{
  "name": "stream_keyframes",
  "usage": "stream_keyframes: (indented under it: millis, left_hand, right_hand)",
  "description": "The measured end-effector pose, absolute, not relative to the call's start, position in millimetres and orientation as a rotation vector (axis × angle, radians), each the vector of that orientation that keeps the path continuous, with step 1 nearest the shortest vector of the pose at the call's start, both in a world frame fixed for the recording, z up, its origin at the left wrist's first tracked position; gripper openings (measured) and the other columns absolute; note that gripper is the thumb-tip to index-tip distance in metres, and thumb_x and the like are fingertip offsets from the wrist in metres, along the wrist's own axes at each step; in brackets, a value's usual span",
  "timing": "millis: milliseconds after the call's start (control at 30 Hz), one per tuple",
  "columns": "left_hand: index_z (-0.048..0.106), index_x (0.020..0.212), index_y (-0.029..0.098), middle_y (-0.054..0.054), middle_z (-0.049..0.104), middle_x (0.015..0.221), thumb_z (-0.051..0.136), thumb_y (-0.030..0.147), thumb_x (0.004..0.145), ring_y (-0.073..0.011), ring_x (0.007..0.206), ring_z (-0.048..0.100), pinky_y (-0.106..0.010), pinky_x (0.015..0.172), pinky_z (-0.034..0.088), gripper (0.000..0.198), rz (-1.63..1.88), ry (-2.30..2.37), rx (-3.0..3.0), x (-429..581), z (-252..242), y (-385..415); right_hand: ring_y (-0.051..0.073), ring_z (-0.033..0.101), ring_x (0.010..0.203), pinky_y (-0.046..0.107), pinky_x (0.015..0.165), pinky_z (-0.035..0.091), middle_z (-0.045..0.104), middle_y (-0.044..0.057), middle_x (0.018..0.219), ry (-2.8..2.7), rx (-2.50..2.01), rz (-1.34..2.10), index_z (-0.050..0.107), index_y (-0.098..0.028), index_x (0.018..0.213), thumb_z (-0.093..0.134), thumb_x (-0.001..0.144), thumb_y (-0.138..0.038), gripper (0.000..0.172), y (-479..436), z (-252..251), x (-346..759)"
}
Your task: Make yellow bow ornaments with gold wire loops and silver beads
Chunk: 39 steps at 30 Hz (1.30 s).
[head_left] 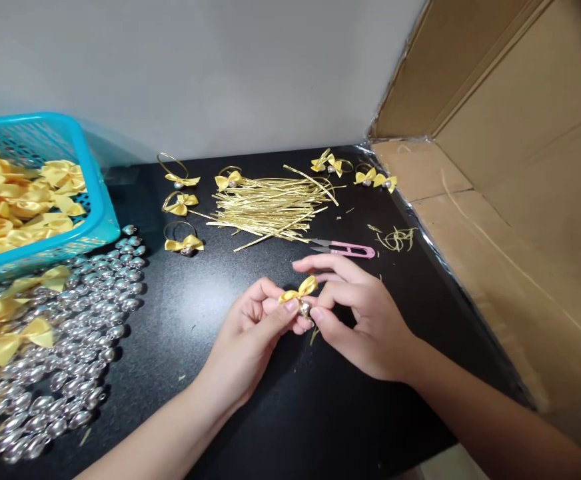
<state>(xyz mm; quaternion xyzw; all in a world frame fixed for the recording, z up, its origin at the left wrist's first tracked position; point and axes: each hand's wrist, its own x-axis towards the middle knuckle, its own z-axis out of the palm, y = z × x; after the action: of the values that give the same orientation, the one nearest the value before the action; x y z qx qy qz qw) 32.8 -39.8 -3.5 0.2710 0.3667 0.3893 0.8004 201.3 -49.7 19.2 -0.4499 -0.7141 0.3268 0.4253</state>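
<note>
My left hand pinches a yellow ribbon bow between thumb and fingers, above the middle of the black table. A silver bell-like bead hangs just under the bow's knot. My right hand is at the bead's right side, thumb and index finger closed in close to it, the other fingers partly raised. A thin gold strip sticks out below the fingertips. Whether the right fingertips grip the strip or the bead is hard to tell.
Gold twist ties lie piled behind the hands, with pink snips and cut scraps nearby. Several finished bows with loops sit around. At left are silver beads and a blue basket of bows; cardboard stands right.
</note>
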Motion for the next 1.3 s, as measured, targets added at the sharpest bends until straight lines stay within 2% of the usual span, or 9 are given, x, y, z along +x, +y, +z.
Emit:
stream_keyframes:
  millis: [100,267,500,967,1300]
  left_hand:
    - [0.059,0.075,0.017,0.001,0.072,0.067,0.074,0.021,0.08,-0.0072,0.064,0.065,-0.016,0.069,0.051,0.017,0.828,0.794,0.6,32.4,-3.2,-40.2]
    - [0.058,0.074,0.017,0.001,0.072,0.065,0.076,0.022,0.078,-0.007,0.062,0.065,-0.014,0.066,0.05,0.019,0.827,0.801,0.611,33.3,1.2,-40.1]
    - [0.058,0.073,0.016,0.001,0.073,0.065,0.076,0.021,0.078,-0.0062,0.061,0.066,-0.013,0.066,0.05,0.019,0.838,0.826,0.635,32.3,3.9,-41.0]
    - [0.057,0.079,0.018,0.003,0.072,0.066,0.069,0.019,0.085,-0.0063,0.065,0.065,-0.015,0.069,0.05,0.013,0.844,0.821,0.721,29.8,0.3,-42.8]
    - [0.058,0.078,0.018,0.002,0.071,0.066,0.07,0.019,0.084,-0.0083,0.064,0.065,-0.017,0.068,0.05,0.014,0.847,0.85,0.718,30.0,0.6,-44.3]
  right_hand:
    - [0.011,0.063,0.082,0.024,0.077,0.05,0.063,0.004,0.09,-1.763,-1.104,0.863,0.059,-0.016,0.063,0.059,0.079,-0.005,0.019,-49.4,19.3,201.1]
    - [0.008,0.06,0.074,0.021,0.071,0.048,0.061,0.003,0.085,-1.769,-1.117,0.894,0.057,-0.015,0.06,0.058,0.079,-0.005,0.021,-49.3,20.5,201.7]
    - [0.01,0.06,0.075,0.024,0.07,0.049,0.06,0.003,0.086,-1.769,-1.115,0.955,0.053,-0.016,0.059,0.057,0.078,-0.005,0.022,-50.1,24.1,202.8]
    - [0.011,0.062,0.076,0.024,0.07,0.051,0.06,0.003,0.087,-1.727,-1.13,0.941,0.056,-0.016,0.061,0.058,0.078,-0.004,0.021,-51.8,21.6,199.7]
    - [0.01,0.062,0.075,0.023,0.071,0.051,0.06,0.003,0.087,-1.705,-1.122,0.937,0.055,-0.016,0.06,0.058,0.078,-0.004,0.021,-52.3,21.6,198.7]
